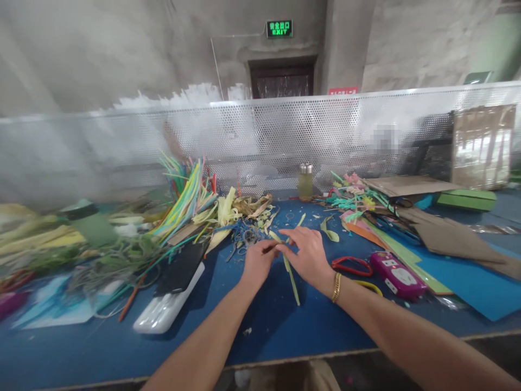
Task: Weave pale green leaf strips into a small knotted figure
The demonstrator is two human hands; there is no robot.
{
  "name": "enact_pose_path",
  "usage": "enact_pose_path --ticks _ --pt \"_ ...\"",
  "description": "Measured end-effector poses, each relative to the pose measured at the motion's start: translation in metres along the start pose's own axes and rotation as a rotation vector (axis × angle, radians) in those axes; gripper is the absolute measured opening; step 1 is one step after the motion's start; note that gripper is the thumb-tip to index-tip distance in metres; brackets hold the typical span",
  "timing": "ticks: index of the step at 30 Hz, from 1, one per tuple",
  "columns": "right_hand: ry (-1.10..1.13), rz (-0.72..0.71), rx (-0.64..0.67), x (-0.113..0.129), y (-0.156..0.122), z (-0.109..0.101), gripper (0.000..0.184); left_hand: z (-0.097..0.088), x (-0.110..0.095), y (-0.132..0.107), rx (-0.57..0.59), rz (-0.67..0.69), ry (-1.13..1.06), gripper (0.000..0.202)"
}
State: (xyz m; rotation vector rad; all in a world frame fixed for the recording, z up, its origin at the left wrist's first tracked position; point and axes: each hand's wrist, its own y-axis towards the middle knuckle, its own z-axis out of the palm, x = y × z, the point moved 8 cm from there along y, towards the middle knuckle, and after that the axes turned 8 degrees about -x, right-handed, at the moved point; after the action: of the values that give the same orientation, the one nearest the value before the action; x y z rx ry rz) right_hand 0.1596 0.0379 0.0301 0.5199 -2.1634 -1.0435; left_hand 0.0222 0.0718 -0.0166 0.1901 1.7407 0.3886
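My left hand and my right hand meet fingertip to fingertip above the blue tabletop. Pinched between them is a narrow pale green husk strip. One end hangs down toward me below the right fingers, and paler ends stick out beyond the hands. Fingers cover the spot where the strip is gripped. A gold bracelet circles my right wrist. Just past my left hand lies a tangle of blue-grey string, beside a heap of dried husks. One loose husk piece rests beyond my right hand.
To the left are a black phone on a white case, colourful strips and a green cup. Red-handled scissors, a magenta device and blue paper lie right. A bottle stands before the perforated screen.
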Motion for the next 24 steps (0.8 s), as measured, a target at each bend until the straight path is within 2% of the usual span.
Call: enact_pose_path --ticks 4,10,16,20,24 --pt "-0.012 -0.084 0.071 0.013 -0.001 0.003 0.014 0.006 -0.017 -0.005 0.040 0.234 0.140 0.017" --pt "0.045 -0.105 0.012 0.017 -0.002 -0.002 0.032 0.009 -0.025 -0.010 0.058 0.309 0.233 0.018" --pt "0.104 -0.178 -0.046 0.026 -0.008 -0.009 0.033 0.012 -0.028 -0.015 0.054 0.325 0.322 0.017" --pt "0.109 -0.221 -0.042 0.031 -0.011 -0.009 0.032 0.015 -0.026 -0.018 0.090 0.302 0.339 0.016" --pt "0.113 -0.208 0.000 0.027 -0.009 -0.001 0.034 0.013 -0.017 -0.017 0.075 0.230 0.326 0.013"
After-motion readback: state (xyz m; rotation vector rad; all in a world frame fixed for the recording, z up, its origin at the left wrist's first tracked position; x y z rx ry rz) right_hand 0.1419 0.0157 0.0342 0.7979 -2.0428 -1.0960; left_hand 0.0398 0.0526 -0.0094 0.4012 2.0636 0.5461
